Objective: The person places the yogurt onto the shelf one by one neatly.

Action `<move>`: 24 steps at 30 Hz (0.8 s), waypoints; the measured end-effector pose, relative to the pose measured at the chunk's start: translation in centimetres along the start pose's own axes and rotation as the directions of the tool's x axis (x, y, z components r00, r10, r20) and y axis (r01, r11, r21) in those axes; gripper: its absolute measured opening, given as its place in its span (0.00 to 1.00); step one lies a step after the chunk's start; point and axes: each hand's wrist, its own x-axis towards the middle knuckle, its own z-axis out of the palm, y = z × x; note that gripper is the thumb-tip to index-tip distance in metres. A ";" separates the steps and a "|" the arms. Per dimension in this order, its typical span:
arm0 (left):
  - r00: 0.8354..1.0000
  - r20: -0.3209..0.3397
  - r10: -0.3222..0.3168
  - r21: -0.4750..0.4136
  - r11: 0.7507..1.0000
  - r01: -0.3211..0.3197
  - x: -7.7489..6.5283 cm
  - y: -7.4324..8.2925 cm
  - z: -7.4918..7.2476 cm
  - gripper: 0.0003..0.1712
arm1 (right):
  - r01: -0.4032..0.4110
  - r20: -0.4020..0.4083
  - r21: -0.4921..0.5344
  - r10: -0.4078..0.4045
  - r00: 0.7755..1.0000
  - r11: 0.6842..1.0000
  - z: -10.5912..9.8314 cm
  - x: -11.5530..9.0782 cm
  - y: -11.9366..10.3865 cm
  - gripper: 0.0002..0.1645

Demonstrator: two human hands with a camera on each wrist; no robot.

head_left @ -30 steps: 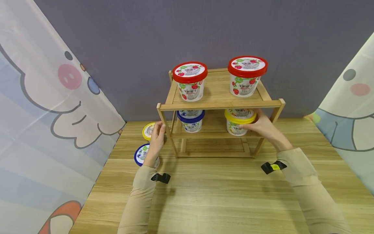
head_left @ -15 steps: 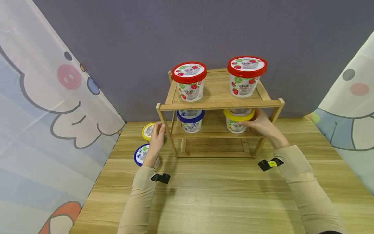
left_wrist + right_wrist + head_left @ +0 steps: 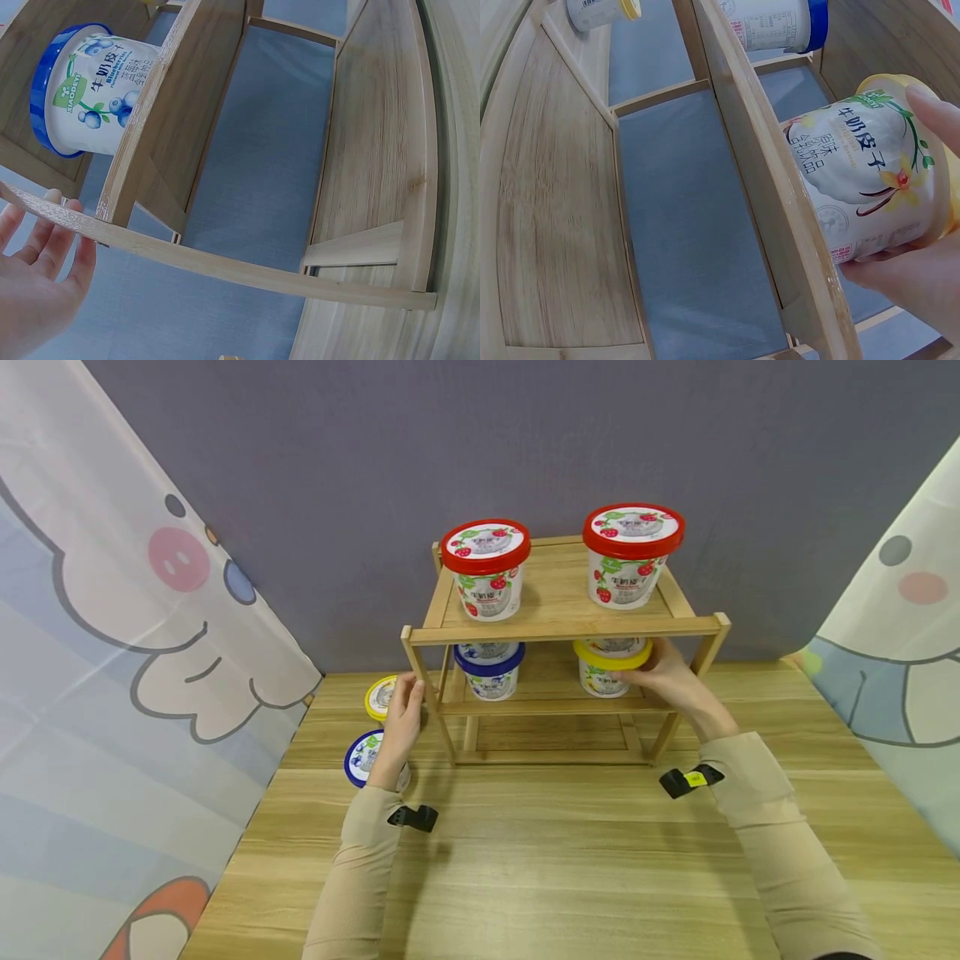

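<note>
On the middle tier of the wooden shelf (image 3: 561,628), at the right, stands a yellow-lidded tub (image 3: 602,681). My right hand (image 3: 677,681) grips it from the right side, thumb in front; the right wrist view shows the tub (image 3: 870,169) upright against the board with fingers round it. My left hand (image 3: 402,722) holds the shelf's left front post, and in the left wrist view its fingers (image 3: 56,251) reach behind that post (image 3: 225,264). A blue-lidded tub (image 3: 491,681) sits on the same tier at the left.
Two red-lidded tubs, the left tub (image 3: 487,585) and the right tub (image 3: 628,577), stand on the top tier. Left of the shelf, a yellow-lidded tub (image 3: 380,695) and a blue-lidded tub (image 3: 363,757) stand on the table (image 3: 540,852), partly behind my left hand. A grey wall rises behind.
My right hand and the yellow-lidded tub have shifted slightly left and farther back on the middle tier. The left hand stays at the post.
</note>
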 end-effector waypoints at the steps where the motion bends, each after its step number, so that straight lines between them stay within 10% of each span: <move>1: 1.000 0.001 0.001 -0.003 1.000 -0.001 0.0 0.0 0.0 0.12 | 0.000 0.000 -0.002 0.000 1.000 1.000 0.0 0.0 0.0 0.42; 18: 1.000 -0.005 0.017 0.020 1.000 -0.017 0.5 -2.4 -0.4 0.14 | 0.064 -0.227 -0.042 -0.072 0.971 0.997 3.1 -1.5 -1.4 0.44; 24: 1.000 -0.011 0.005 0.027 1.000 -0.005 0.0 -0.2 0.0 0.13 | 0.001 -0.338 -0.114 -0.040 0.940 0.993 4.2 -1.8 -1.7 0.43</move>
